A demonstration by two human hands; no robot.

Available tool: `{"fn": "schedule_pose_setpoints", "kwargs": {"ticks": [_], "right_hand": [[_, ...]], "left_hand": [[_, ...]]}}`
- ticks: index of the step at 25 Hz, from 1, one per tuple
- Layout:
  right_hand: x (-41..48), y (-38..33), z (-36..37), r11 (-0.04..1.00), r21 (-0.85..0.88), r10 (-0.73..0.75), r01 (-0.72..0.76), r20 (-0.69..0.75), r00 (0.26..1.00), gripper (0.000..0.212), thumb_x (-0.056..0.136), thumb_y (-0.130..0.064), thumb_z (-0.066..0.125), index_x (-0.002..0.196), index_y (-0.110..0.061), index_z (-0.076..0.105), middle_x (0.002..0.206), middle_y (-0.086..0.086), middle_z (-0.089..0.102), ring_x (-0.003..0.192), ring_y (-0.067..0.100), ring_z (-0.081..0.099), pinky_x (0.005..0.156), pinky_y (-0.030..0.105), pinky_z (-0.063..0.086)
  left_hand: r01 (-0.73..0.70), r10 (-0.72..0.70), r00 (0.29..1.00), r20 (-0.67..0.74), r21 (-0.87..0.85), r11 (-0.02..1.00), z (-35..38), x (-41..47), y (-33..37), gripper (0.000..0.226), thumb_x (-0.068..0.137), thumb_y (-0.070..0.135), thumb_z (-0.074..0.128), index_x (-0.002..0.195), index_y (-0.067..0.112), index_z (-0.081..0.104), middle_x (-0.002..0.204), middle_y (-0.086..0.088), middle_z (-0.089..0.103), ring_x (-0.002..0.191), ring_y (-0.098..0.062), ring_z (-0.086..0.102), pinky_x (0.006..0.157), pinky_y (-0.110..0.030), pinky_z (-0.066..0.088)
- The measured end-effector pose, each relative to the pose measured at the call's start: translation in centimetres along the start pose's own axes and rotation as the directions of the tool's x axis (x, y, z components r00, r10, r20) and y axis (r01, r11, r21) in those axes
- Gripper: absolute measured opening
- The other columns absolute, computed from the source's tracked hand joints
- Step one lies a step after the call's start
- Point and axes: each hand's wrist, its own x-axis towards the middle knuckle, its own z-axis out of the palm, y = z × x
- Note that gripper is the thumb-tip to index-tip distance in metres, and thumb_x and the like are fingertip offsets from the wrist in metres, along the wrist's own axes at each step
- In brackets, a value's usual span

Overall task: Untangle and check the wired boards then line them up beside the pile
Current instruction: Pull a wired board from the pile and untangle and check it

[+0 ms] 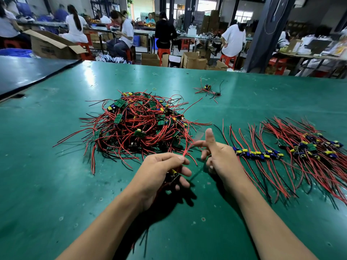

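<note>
Board (174, 175) in left hand (161, 170); red wire (189, 148) up-right.

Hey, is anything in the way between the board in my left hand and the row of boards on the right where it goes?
Only your own right hand, which sits between the wired board in your left hand and the near end of the row. Otherwise just a few loose wire ends lie on that stretch.

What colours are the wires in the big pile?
Red and black wires, clearest in the head view.
</note>
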Motion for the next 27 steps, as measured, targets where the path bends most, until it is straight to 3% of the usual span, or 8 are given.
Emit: {"fn": "schedule_pose_setpoints", "kwargs": {"ticks": [3,6,9,14,17,21,24,27], "right_hand": [[-0.6,-0.1,0.4,0.972,-0.223,-0.058,0.072,0.067,0.996,0.050,0.087,-0.069,0.056,0.083,-0.025,0.078,0.062,-0.005,0.059,0.051,0.009,0.049,0.050,0.022,0.037],[-1.5,0.0,1.2,0.864,-0.446,-0.124,0.233,0.260,0.958,0.015,0.083,-0.041,0.079,0.077,-0.027,0.077,0.064,-0.010,0.067,0.056,-0.003,0.052,0.056,0.015,0.039],[-2.5,0.0,2.3,0.861,-0.416,-0.128,0.293,0.381,0.916,0.024,0.072,-0.046,0.082,0.074,-0.024,0.073,0.065,-0.006,0.068,0.055,-0.002,0.052,0.057,0.020,0.041],[-3.5,-0.1,4.0,0.827,-0.343,-0.361,0.446,0.286,0.888,0.051,0.071,-0.070,0.072,0.072,-0.022,0.056,0.055,-0.004,0.052,0.052,0.003,0.040,0.050,0.025,0.035],[-3.7,-0.7,4.1,0.815,-0.245,-0.489,0.525,0.197,0.850,0.038,0.088,-0.061,0.061,0.081,-0.024,0.058,0.063,-0.006,0.053,0.056,0.002,0.043,0.053,0.022,0.035],[-3.5,-1.9,4.2,0.940,0.294,-0.220,0.175,0.128,0.967,0.025,0.089,-0.040,0.068,0.075,-0.018,0.067,0.064,-0.001,0.056,0.045,0.008,0.042,0.044,0.017,0.034],[-3.1,-2.9,3.0,0.819,0.559,-0.027,-0.132,0.267,0.963,0.025,0.082,-0.038,0.067,0.075,-0.015,0.072,0.068,0.000,0.059,0.043,0.008,0.042,0.048,0.018,0.032],[-3.2,-3.1,1.8,0.686,0.645,-0.036,-0.337,0.492,0.870,0.022,0.079,-0.036,0.072,0.073,-0.015,0.069,0.062,-0.005,0.050,0.040,0.005,0.035,0.049,0.021,0.019]], "left_hand": [[-0.100,0.085,0.989,-0.123,-0.121,0.988,-0.3,0.3,0.7,0.016,0.097,0.014,0.053,0.094,0.004,0.066,0.080,-0.013,0.074,0.063,-0.023,0.071,0.055,-0.026,0.053],[-0.176,0.136,0.969,-0.208,-0.186,0.967,-0.4,0.5,1.1,0.016,0.098,0.016,0.051,0.096,0.006,0.064,0.092,-0.015,0.075,0.081,-0.024,0.072,0.076,-0.040,0.054],[-0.191,0.144,0.951,-0.275,-0.151,0.970,-0.6,0.5,1.2,0.014,0.098,0.021,0.052,0.100,0.010,0.061,0.098,-0.010,0.076,0.087,-0.021,0.066,0.077,-0.040,0.050],[-0.189,0.112,0.944,-0.311,-0.228,0.955,-1.0,0.6,1.4,0.011,0.099,0.022,0.052,0.103,0.012,0.055,0.101,-0.004,0.076,0.076,-0.023,0.062,0.045,-0.023,0.051],[-0.229,0.140,0.946,-0.293,-0.296,0.927,-1.2,1.0,1.2,0.005,0.098,0.018,0.051,0.097,0.015,0.055,0.103,-0.010,0.075,0.094,-0.027,0.071,0.072,-0.036,0.057],[-0.172,0.100,0.976,-0.192,-0.410,0.896,-1.9,1.1,1.1,0.013,0.088,0.019,0.059,0.101,0.019,0.061,0.109,-0.010,0.074,0.101,-0.024,0.070,0.085,-0.037,0.056],[-0.090,0.073,0.996,-0.055,-0.515,0.852,-2.2,1.0,1.2,0.027,0.079,0.014,0.056,0.102,0.012,0.069,0.105,-0.011,0.074,0.095,-0.026,0.072,0.080,-0.035,0.058],[0.040,-0.026,0.999,0.037,-0.486,0.873,-1.4,0.7,1.2,0.023,0.084,0.020,0.052,0.092,0.007,0.070,0.077,-0.010,0.072,0.058,-0.020,0.068,0.057,-0.025,0.057]]}}
